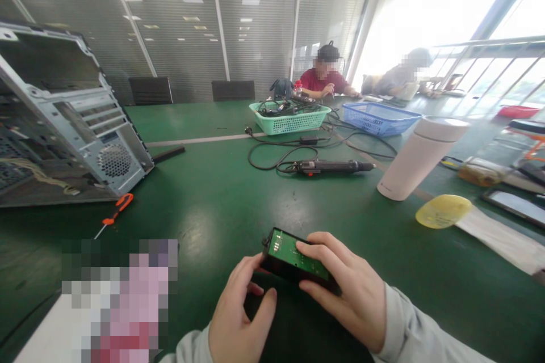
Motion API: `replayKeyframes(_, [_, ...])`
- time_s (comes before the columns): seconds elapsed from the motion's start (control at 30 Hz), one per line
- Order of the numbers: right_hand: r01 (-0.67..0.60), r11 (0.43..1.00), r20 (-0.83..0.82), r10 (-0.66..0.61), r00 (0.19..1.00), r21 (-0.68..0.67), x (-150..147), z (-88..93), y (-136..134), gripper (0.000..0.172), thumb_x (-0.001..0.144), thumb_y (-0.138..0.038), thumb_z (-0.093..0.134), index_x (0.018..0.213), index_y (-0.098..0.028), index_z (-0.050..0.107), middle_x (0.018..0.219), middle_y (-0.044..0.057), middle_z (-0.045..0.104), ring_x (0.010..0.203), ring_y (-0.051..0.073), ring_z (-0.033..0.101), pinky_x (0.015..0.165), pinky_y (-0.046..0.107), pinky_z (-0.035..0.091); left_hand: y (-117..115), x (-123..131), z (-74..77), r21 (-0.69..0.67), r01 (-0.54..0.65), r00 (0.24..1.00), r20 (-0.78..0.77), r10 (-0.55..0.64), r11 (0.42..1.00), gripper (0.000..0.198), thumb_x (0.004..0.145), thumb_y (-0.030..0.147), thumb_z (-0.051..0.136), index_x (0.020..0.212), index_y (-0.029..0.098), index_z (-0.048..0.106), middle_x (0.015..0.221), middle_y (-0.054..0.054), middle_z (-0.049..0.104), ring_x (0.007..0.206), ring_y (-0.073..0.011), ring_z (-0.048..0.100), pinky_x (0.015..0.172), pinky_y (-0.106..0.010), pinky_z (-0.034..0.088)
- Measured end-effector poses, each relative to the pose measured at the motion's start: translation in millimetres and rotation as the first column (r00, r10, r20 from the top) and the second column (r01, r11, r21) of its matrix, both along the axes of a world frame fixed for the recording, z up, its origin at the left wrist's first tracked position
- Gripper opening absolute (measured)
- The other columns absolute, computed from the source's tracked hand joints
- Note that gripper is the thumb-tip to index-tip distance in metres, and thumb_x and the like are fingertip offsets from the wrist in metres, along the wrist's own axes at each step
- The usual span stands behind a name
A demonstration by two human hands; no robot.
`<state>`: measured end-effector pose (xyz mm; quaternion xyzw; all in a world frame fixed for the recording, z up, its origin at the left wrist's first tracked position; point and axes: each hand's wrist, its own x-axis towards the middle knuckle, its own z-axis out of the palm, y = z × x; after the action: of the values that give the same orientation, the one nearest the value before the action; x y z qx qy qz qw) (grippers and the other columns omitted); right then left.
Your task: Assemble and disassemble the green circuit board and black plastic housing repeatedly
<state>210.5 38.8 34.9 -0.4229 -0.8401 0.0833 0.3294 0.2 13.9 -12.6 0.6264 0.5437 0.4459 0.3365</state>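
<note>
A small black box with a green circuit board on top lies near the front edge of the green table. My right hand lies over its right half, fingers curled round the board's edge. My left hand touches the box's left end, fingertips against its side and the thumb spread below.
An open computer case lies at the left, an orange-handled screwdriver beside it. An electric screwdriver with its cable, a white tumbler, a yellow disc, a green basket and a blue basket lie beyond. Two people sit at the far end.
</note>
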Motion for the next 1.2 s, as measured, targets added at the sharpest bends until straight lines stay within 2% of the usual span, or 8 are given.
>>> replayKeyframes(0.17, [-0.028,0.902,-0.372,-0.148,0.917,-0.430,-5.6,0.3,-2.1,0.025,0.090,-0.040,0.051,0.108,-0.024,0.057,0.103,0.005,0.062,0.094,0.019,0.060,0.081,0.032,0.049,-1.7,3.3,14.1,0.113,0.052,0.999,0.008,-0.053,0.992,0.044,0.084,0.014,0.057,0.124,0.032,0.062,0.107,-0.002,0.068,0.078,-0.0176,0.065,0.072,-0.029,0.056])
replayKeyframes(0.3, [-0.370,0.472,-0.587,-0.491,0.643,-0.800,-5.4,3.4,6.5,0.040,0.073,-0.058,0.068,0.087,-0.021,0.059,0.077,-0.002,0.059,0.071,0.013,0.054,0.063,0.024,0.046,-2.7,3.3,23.6,0.103,0.095,0.995,-0.011,-0.095,0.990,0.044,0.084,0.012,0.056,0.122,0.033,0.061,0.105,-0.001,0.067,0.079,-0.0172,0.065,0.072,-0.028,0.055])
replayKeyframes(0.43, [-0.603,0.065,-0.491,-0.653,0.577,-0.795,-2.7,7.5,14.4,0.043,0.076,-0.059,0.064,0.081,-0.016,0.061,0.067,-0.001,0.056,0.055,0.008,0.051,0.053,0.021,0.046,-3.7,0.6,21.5,0.064,0.083,0.997,-0.002,-0.083,0.994,0.040,0.084,0.014,0.057,0.120,0.031,0.059,0.103,-0.002,0.067,0.077,-0.0168,0.066,0.075,-0.029,0.055])
replayKeyframes(0.63, [-0.851,-0.071,-0.539,-0.746,0.392,-0.520,1.8,6.1,14.3,0.052,0.094,-0.055,0.037,0.085,-0.013,0.067,0.076,0.002,0.065,0.050,0.005,0.054,0.051,0.019,0.048,-4.6,0.4,16.6,-0.001,0.095,0.995,0.009,-0.095,0.995,0.035,0.086,0.015,0.055,0.119,0.028,0.059,0.106,-0.004,0.067,0.078,-0.0172,0.066,0.076,-0.030,0.054])
replayKeyframes(0.87, [-0.756,0.059,-0.595,-0.657,0.463,-0.652,6.0,2.8,12.7,0.041,0.084,-0.055,0.061,0.092,-0.016,0.064,0.074,0.000,0.063,0.060,0.009,0.059,0.057,0.021,0.053,-4.7,-1.0,14.7,-0.021,0.114,0.994,0.001,-0.114,0.993,0.036,0.088,0.015,0.052,0.120,0.031,0.056,0.107,-0.001,0.065,0.082,-0.0173,0.065,0.078,-0.031,0.052])
replayKeyframes(1.0, [-0.515,0.445,-0.679,-0.433,0.592,-0.733,5.6,-0.1,6.1,0.038,0.078,-0.050,0.070,0.104,-0.024,0.058,0.090,-0.001,0.062,0.074,0.011,0.059,0.070,0.029,0.055,-4.4,0.1,11.8,-0.044,0.098,0.994,0.048,-0.095,0.994,0.047,0.090,0.014,0.050,0.131,0.034,0.043,0.109,-0.001,0.059,0.096,-0.0190,0.063,0.082,-0.031,0.051])
replayKeyframes(1.1, [-0.231,0.803,-0.596,-0.184,0.782,-0.550,4.2,-5.9,1.5,0.030,0.084,-0.037,0.064,0.112,-0.025,0.059,0.112,0.005,0.060,0.102,0.018,0.058,0.093,0.035,0.049,-4.7,2.0,11.8,-0.022,0.071,0.994,0.084,-0.068,0.997,0.059,0.089,0.011,0.049,0.139,0.038,0.029,0.116,-0.002,0.054,0.107,-0.0201,0.057,0.084,-0.031,0.051])
replayKeyframes(1.2, [-0.102,0.957,-0.360,-0.003,0.933,-0.273,3.5,-8.9,0.0,0.029,0.086,-0.019,0.058,0.114,-0.028,0.060,0.118,0.005,0.058,0.112,0.020,0.054,0.098,0.038,0.045,-5.3,3.8,14.5,0.035,0.065,0.995,0.073,-0.067,0.997,0.062,0.089,0.011,0.050,0.139,0.041,0.028,0.125,-0.002,0.049,0.116,-0.0211,0.051,0.085,-0.030,0.051])
